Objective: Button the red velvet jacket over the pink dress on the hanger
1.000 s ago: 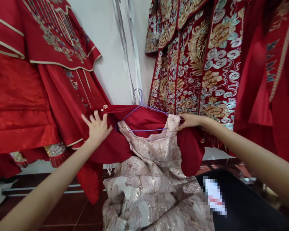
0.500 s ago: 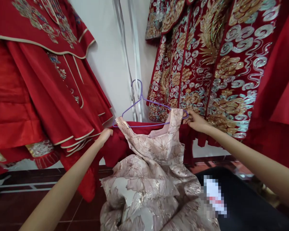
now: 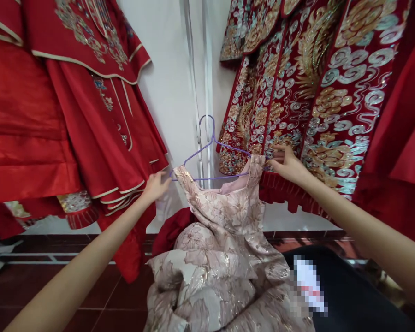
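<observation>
Positioning left hand [image 3: 155,186] at nine o'clock and right hand [image 3: 287,166] at three o'clock of hanger [image 3: 213,137], probably for levelling; leaving grip or release undeterminable at both. Supporting dress [image 3: 224,263] by its straps [image 3: 257,167] between hands, draping toward six o'clock.

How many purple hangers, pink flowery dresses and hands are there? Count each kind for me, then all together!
Purple hanger: 1
Pink flowery dress: 1
Hands: 2 (left hand, right hand)
Total: 4
</observation>
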Demonstrator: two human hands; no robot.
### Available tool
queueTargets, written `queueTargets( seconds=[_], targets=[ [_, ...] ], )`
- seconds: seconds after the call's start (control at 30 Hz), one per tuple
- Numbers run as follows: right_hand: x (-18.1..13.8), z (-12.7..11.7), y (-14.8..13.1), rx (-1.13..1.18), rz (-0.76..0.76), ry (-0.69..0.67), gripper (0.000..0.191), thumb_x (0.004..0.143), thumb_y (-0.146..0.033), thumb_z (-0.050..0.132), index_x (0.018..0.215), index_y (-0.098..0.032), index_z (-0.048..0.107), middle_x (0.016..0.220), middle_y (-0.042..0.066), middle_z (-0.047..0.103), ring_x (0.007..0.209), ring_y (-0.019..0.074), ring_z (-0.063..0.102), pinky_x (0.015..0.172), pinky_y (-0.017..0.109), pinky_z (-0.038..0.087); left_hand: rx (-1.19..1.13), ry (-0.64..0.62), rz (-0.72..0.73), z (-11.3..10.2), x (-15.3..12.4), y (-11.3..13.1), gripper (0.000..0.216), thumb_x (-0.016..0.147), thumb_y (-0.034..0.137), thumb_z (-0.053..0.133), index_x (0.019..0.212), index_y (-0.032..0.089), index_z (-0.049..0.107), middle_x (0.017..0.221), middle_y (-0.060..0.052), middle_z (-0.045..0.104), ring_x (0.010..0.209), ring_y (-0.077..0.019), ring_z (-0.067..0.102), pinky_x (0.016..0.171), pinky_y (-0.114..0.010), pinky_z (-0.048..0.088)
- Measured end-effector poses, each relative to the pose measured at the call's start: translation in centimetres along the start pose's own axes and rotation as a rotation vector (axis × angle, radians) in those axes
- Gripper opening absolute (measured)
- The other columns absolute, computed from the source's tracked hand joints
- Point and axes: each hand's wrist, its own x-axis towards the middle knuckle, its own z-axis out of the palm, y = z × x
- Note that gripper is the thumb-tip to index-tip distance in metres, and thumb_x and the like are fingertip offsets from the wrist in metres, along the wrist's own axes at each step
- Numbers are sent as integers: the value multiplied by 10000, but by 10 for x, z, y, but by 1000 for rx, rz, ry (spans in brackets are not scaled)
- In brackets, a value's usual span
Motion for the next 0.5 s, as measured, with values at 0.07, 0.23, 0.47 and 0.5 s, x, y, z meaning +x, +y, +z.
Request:
queueTargets(
  seconds=[0.07, 0.23, 0.47, 0.5],
  targets=[
    [7, 4, -21, -177, -217, 29, 475, 763, -303, 597, 1198, -169, 462, 1084, 135, 594, 998, 264, 581, 890, 436, 475, 68, 31, 68, -4, 13, 33, 566, 856, 515, 413, 1315, 189, 465, 1316, -152, 520, 1241, -298, 468, 1013, -420, 364],
    [1, 32, -49, -620, -367, -22, 364, 904, -372, 411, 1149, -149, 561, 1178, 173, 570, 1183, 348, 431, 939, 501, 384, 262, -63, 73, 10, 15, 87, 576, 882, 549, 328, 1265, 149, 485, 1207, -197, 581, 1179, -362, 505, 996, -539, 320],
    [-18, 52, -40, -949, -327, -85, 361, 942, -255, 270, 1088, -63, 539, 1066, 202, 597, 1012, 319, 524, 858, 447, 394, 472, -14, 137, 20, 13, 81, 386, 906, 263, 321, 1162, 57, 522, 1081, -208, 632, 1051, -295, 605, 895, -405, 446],
    [-19, 50, -41, -968, -322, -103, 345, 936, -244, 285, 1082, -60, 538, 1064, 204, 599, 1012, 316, 529, 859, 435, 395, 490, -33, 137, 17, 14, 80, 378, 901, 245, 328, 1156, 57, 533, 1065, -208, 641, 1036, -287, 616, 884, -388, 456]
  ],
)
